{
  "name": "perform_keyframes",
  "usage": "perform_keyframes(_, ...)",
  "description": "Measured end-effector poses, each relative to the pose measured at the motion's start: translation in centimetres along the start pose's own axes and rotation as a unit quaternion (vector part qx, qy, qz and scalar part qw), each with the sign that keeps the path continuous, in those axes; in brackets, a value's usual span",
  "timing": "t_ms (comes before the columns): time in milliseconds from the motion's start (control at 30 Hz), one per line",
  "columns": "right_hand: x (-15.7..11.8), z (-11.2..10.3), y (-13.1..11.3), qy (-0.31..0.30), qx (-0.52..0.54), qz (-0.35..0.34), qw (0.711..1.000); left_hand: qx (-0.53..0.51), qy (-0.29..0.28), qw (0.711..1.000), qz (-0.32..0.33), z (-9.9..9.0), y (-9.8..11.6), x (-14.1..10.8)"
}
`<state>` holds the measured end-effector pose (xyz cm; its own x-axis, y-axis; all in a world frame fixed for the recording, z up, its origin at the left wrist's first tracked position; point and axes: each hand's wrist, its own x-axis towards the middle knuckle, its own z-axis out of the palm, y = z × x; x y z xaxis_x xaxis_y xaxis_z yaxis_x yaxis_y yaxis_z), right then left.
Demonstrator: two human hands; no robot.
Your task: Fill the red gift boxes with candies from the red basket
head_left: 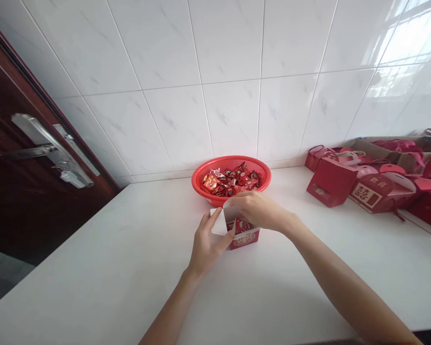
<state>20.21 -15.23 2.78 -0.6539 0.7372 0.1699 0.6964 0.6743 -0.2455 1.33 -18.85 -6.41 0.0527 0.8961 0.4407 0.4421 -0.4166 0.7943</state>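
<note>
Left hand (206,242) is half open, its fingers laid on the white side flap and its thumb at the front rim, so it has hold of the small red box (244,239); right hand (256,208) bends over the back of this box, its fingers curled near the upright flap, and I cannot tell whether they grip it. At far left is a dark reddish-brown door (7,191) with a shiny metal handle (32,152). The box stands on the smooth white counter (111,278), its paper walls pale inside, with a glossy red packet (243,225) in it. Just behind is a round plastic basket (197,175), perforated, full of crinkled wrapped packets (242,177); the right hand covers part of its front rim. At right, folded card boxes (332,182) crowd before an open brown carton (424,160), hiding its lower part
</note>
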Motion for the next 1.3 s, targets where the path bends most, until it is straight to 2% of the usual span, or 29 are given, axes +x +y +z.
perform_keyframes(100, -0.1, -0.1, 0.2, 0.008, 0.016, -0.008, 1.0, 0.003, -0.006, 1.0, 0.005, 0.0, 0.1, -0.1)
perform_keyframes(333, -0.6, -0.6, -0.7, -0.023, 0.011, -0.002, 1.0, 0.006, -0.003, 1.0, 0.009, 0.1, 0.0, -0.1)
perform_keyframes(467, -0.7, 0.0, -1.2, -0.101, 0.043, -0.025, 0.994, 0.014, -0.004, 1.0, 0.017, 0.0, 0.1, -0.1)
perform_keyframes(567, -0.6, 0.5, -1.5, -0.165, 0.013, -0.029, 0.986, 0.02, -0.009, 0.999, 0.028, 0.0, 0.3, -0.1)
perform_keyframes(767, -0.5, 0.6, -2.1, -0.219, -0.045, 0.031, 0.974, 0.023, -0.016, 0.999, 0.043, 0.0, 0.2, -0.2)
perform_keyframes(967, -0.3, 0.5, -2.1, -0.216, -0.061, 0.069, 0.972, 0.02, -0.021, 0.999, 0.035, 0.1, 0.2, -0.2)
perform_keyframes(1300, -0.7, 0.5, -2.0, -0.221, -0.051, -0.002, 0.974, 0.011, -0.025, 0.999, 0.032, 0.0, 0.5, -0.3)
